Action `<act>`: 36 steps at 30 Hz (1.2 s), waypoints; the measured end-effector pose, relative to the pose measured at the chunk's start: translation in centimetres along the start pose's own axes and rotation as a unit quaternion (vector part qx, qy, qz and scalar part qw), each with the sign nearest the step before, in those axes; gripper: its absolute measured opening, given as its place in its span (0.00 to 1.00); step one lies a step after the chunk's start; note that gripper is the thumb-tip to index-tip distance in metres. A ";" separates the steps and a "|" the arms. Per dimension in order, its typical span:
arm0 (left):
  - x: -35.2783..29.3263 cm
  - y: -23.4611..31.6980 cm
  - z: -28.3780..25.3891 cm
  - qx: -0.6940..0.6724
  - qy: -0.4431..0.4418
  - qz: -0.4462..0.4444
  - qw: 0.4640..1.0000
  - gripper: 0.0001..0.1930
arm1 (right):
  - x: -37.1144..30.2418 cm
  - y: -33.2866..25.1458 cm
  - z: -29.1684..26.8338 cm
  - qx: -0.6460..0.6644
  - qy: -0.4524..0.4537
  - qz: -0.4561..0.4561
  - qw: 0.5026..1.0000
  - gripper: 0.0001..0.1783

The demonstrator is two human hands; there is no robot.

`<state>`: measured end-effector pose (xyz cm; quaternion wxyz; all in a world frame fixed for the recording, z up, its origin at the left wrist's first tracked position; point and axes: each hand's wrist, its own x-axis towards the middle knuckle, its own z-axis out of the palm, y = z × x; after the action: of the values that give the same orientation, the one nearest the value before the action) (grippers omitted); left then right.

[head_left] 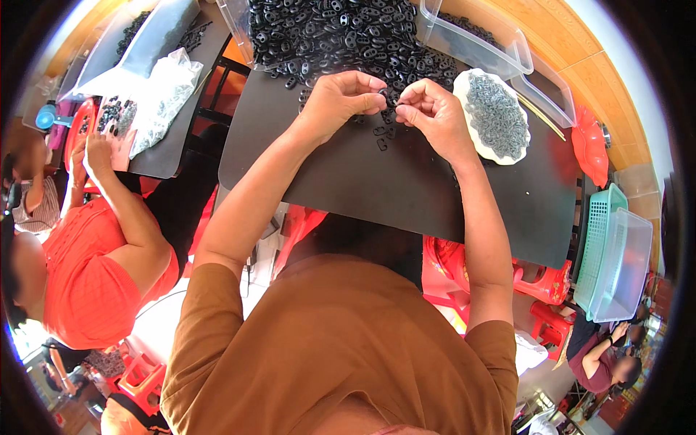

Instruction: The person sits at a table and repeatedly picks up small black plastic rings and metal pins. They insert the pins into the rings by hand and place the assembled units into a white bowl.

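We pinch one small black plastic ring (382,93) between our left hand (335,101) and right hand (433,114), fingers closed on it, the black ring pile (341,36) at twelve o'clock on the dark tabletop (391,181).

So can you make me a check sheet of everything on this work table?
Surface: black mat over a table.
Job's things: pile of small black oval pieces; loose ones under the hands.
Clutter: white dish of grey metal bits, clear tubs.
Hands: left hand and right hand pinch a black piece together.
Cables: nothing seen.
Surroundings: person in orange at next table, red stools, green basket.
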<state>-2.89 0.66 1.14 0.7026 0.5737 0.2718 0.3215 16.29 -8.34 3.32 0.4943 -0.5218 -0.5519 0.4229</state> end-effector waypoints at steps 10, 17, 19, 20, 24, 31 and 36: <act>-0.3 0.0 0.2 0.016 -0.014 -0.014 1.000 0.13 | 0.0 0.2 0.4 -0.045 -0.005 -0.026 0.999 0.07; -0.5 0.2 0.4 0.016 -0.019 -0.007 1.000 0.12 | -0.1 0.1 0.4 -0.074 0.000 -0.034 0.997 0.08; -0.3 -0.3 0.2 0.035 -0.023 0.005 0.999 0.12 | 0.0 0.2 0.5 -0.070 0.003 -0.039 0.997 0.08; -0.3 -0.5 0.1 0.044 -0.024 0.011 0.999 0.12 | 0.0 0.2 0.5 -0.069 0.006 -0.040 0.997 0.08; -0.5 0.1 0.5 0.110 -0.031 0.029 0.993 0.12 | -0.1 0.7 1.0 -0.059 0.022 -0.048 0.997 0.08; -0.2 0.0 1.3 0.221 -0.003 0.087 0.971 0.07 | 0.0 1.3 0.9 -0.188 0.056 -0.064 0.978 0.11; 0.2 -0.2 2.2 0.320 -0.044 0.126 0.938 0.05 | 0.0 0.6 -0.3 -0.266 0.010 -0.016 0.964 0.12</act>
<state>-1.10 -0.56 1.34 0.4466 0.8114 0.2548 0.2779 16.64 -8.34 2.75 0.3496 -0.6301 -0.6476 0.2478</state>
